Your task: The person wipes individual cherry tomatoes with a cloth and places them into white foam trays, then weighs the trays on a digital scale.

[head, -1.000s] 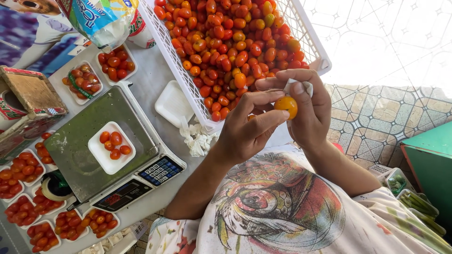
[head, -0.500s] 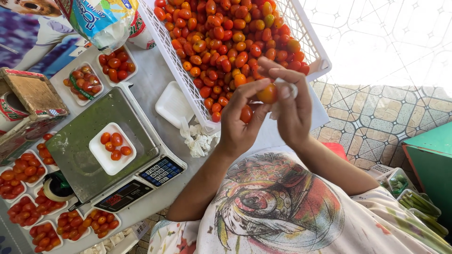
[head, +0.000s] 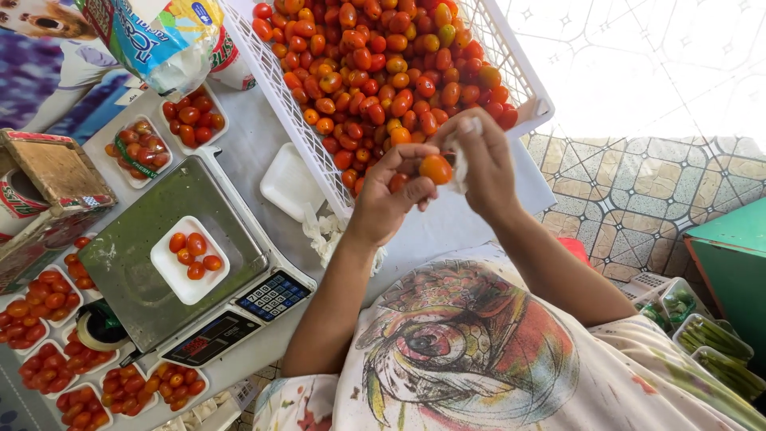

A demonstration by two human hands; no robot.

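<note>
Orange-red cherry tomato [head: 436, 168], one, pinched between the thumb and fingertips of the left hand [head: 388, 198], held just below the near rim of the white plastic crate [head: 281, 94]. Right hand [head: 479, 164] touching the same tomato from the other side, fingers curled narrow around a scrap of white cloth [head: 459, 166] pressed to the fruit.

Crate: latticed walls, heaped full of small red, orange and a few greenish tomatoes [head: 383, 64].

Left of the crate, on the grey table:
- empty white foam tray [head: 289, 182], lying flat just beside the crate wall;
- digital scale [head: 171, 263] with a steel pan; on the pan a white foam tray [head: 189, 259] holding about five tomatoes;
- two filled trays [head: 163, 132], one film-wrapped, above the scale and near the crate's far corner;
- a row of filled, wrapped trays [head: 48, 335] curving round the scale's far and lower sides;
- crumpled white stuff [head: 325, 231] between crate and scale;
- printed plastic bag [head: 152, 36] at the crate's top left corner.

Right of the crate, well apart, on the tiled floor: clear tubs of green vegetables [head: 710, 339] beside a green cabinet [head: 734, 263].
</note>
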